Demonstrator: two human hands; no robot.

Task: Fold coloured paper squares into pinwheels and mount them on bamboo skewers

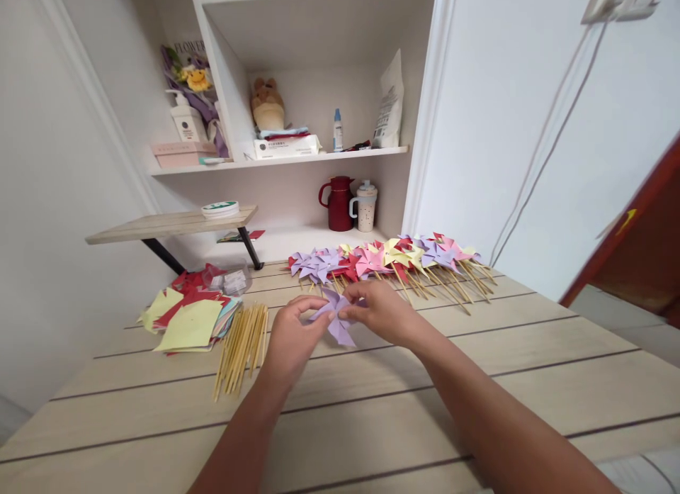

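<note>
A purple paper pinwheel [338, 329] is held between my two hands above the table, its blades folded toward the middle. My left hand [298, 329] pinches it from the left, thumb near the centre. From the right, my right hand [378, 311] grips it with thumb and fingertips close to the same centre. Whether a pin or stick is at the centre cannot be made out. Behind the hands lies a row of finished-looking pinwheels [366, 260] in purple, red, pink and yellow on sticks. Left of my left hand is a bundle of thin wooden sticks [241, 349].
Cut paper sheets [191, 324] are piled at the left, beside a clear container [234, 280] of small pieces. A small raised shelf [170, 226] stands behind them. A red jug [340, 203] and a cup [366, 207] stand at the back of the slatted table [372, 416].
</note>
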